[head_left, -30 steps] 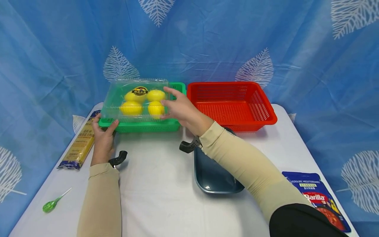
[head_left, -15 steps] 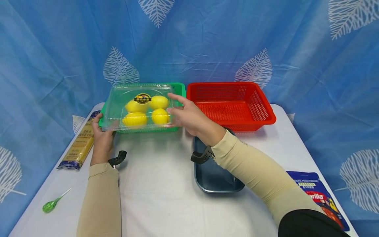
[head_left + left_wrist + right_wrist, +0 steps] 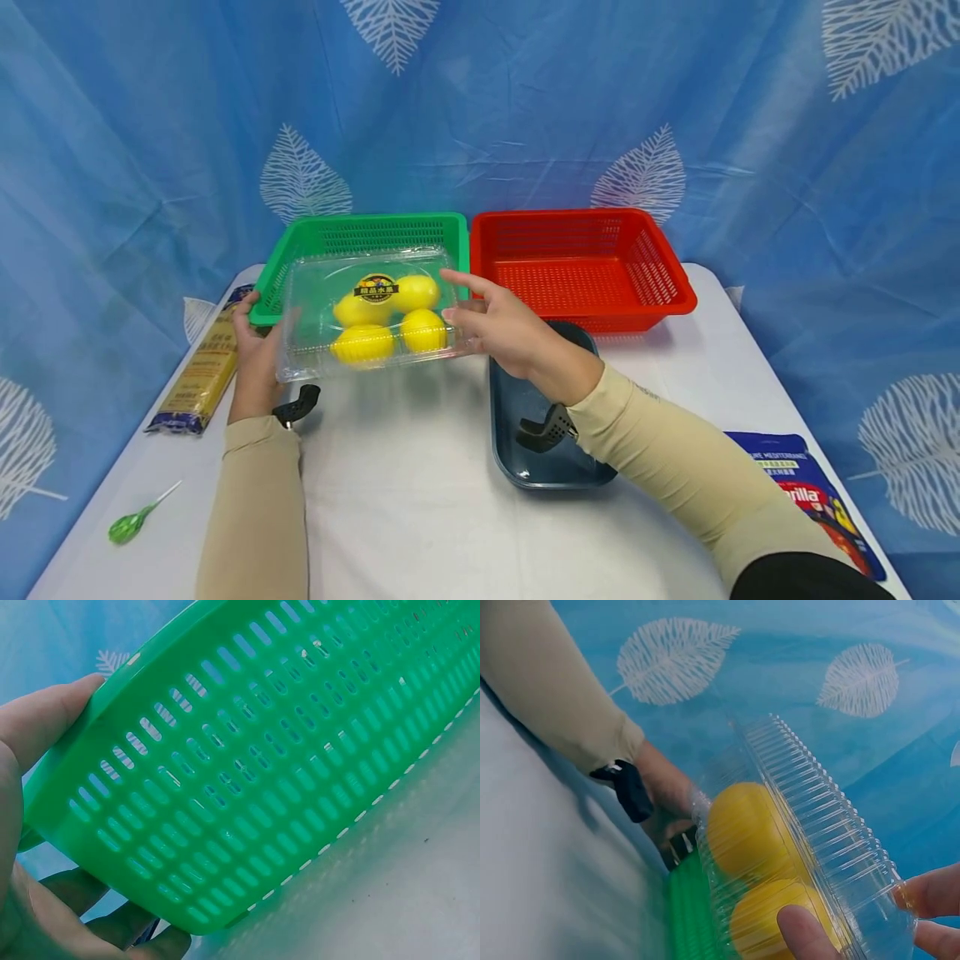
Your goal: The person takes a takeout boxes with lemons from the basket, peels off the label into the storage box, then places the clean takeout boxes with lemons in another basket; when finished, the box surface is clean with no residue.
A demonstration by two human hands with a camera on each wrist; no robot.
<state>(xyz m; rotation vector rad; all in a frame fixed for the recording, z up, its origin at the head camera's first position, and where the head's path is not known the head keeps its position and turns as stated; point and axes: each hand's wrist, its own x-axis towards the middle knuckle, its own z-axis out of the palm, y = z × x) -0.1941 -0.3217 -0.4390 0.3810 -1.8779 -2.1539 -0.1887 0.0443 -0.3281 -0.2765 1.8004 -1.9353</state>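
Observation:
My right hand (image 3: 517, 332) grips the right end of a clear plastic fruit box (image 3: 311, 350) with a round label, thumb and fingers on its sides. Inside the box lie several yellow lemons (image 3: 363, 343). The box hangs tilted over the front of a green plastic basket (image 3: 375, 223). My left hand (image 3: 258, 362) holds this basket at its left front corner. In the left wrist view, the thumb lies on the rim of the basket (image 3: 217, 772) and other fingers curl by its lower corner. The box partly covers the left hand in the head view.
A red basket (image 3: 585, 275) stands right of the green one. In front of it lies a dark tray (image 3: 536, 450), partly below my right forearm. A yellow pasta packet (image 3: 198, 375) and a green lollipop (image 3: 131, 525) lie left; a blue Barilla pouch (image 3: 780, 454) lies right.
The fruit box has come out from over the green basket, towards me and a little right, with my right hand. The left hand stays at the basket's corner.

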